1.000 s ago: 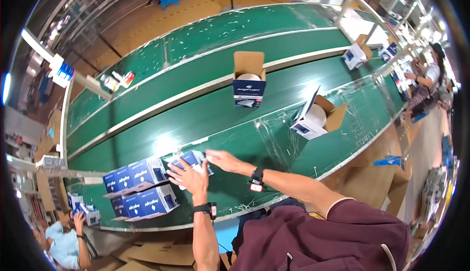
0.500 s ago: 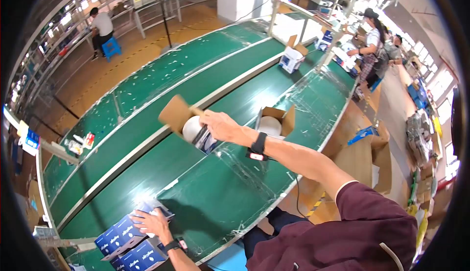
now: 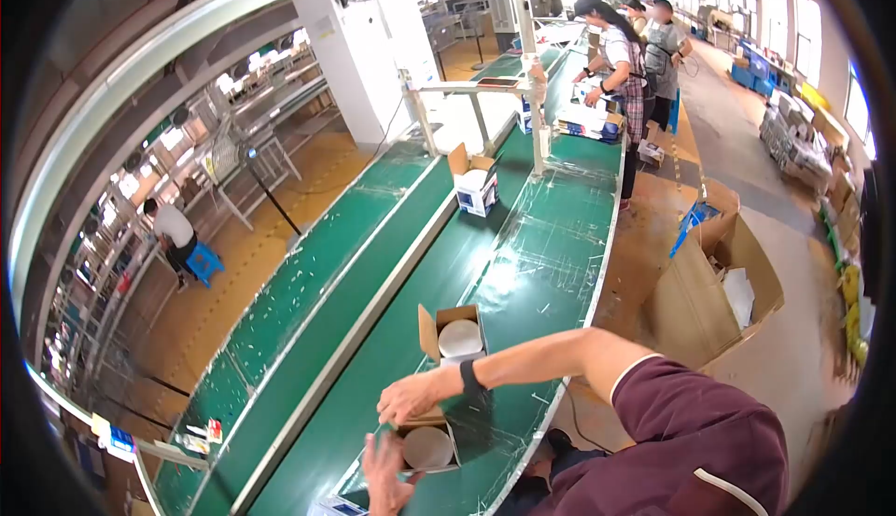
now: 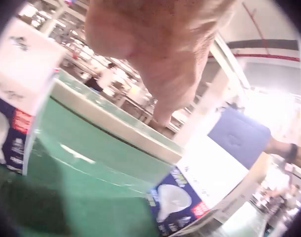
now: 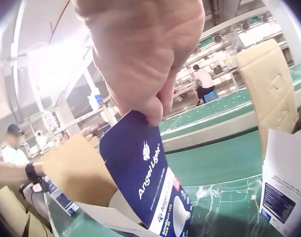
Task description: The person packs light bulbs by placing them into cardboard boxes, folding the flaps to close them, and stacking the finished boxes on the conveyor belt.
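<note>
An open blue-and-white light bulb box [image 3: 455,455] stands on the green bench, the round white face of a bulb [image 3: 427,448] showing inside. My right hand [image 3: 408,399] is at its flaps; in the right wrist view the fingertips pinch the top edge of the raised blue flap [image 5: 135,163]. Beside the box, my left hand [image 3: 381,471] is blurred, its fingers extended and holding nothing. In the left wrist view, that hand [image 4: 155,54] hangs between this box [image 4: 200,173] and a closed printed box [image 4: 14,94].
Another open box [image 3: 459,337] with a bulb stands just beyond, and a third open box [image 3: 476,189] is farther up the belt [image 3: 392,329]. A metal rail [image 3: 355,348] runs along the belt. A large carton [image 3: 695,301] lies on the floor at right. Several people work farther along.
The head view has swung toward the right. My left hand has left the row of closed boxes, and my right hand has brought the open box closer. Both hands are now beside it.
</note>
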Motion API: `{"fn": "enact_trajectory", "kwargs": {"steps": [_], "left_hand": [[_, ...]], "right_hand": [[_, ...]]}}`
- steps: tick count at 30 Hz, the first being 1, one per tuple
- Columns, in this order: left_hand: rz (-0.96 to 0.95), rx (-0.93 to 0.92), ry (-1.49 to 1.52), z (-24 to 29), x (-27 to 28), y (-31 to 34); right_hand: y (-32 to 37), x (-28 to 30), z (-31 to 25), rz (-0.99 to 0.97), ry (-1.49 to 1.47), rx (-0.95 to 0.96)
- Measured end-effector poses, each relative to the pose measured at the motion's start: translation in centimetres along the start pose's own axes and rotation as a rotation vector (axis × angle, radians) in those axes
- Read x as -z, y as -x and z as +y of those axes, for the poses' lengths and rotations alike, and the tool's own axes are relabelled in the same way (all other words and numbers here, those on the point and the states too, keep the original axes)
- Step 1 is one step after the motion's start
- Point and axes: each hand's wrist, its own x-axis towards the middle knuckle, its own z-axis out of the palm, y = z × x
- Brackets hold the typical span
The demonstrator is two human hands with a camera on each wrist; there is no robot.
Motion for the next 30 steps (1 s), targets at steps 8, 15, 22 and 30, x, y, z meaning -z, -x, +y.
{"fn": "enact_trajectory", "kwargs": {"steps": [8,15,22,30], "left_hand": [[-0.069,0.627,0.201,7.8,-7.8,2.5],[-0.277,0.672,1.027,5.7,-9.1,1.1],[-0.375,0.545,1.080,1.7,-9.1,0.2],[-0.322,0.110,0.747,-0.6,-9.7,-1.5]], "right_hand": [[0.7,9.6,-14.3,0.109,-0.414,-0.424],[4.9,1.3,-18.1,-0.011,-0.139,-0.502],[3.7,0.4,-18.8,0.023,-0.045,-0.546],[4.1,-2.0,-21.1,0.209,0.096,-0.704]]}}
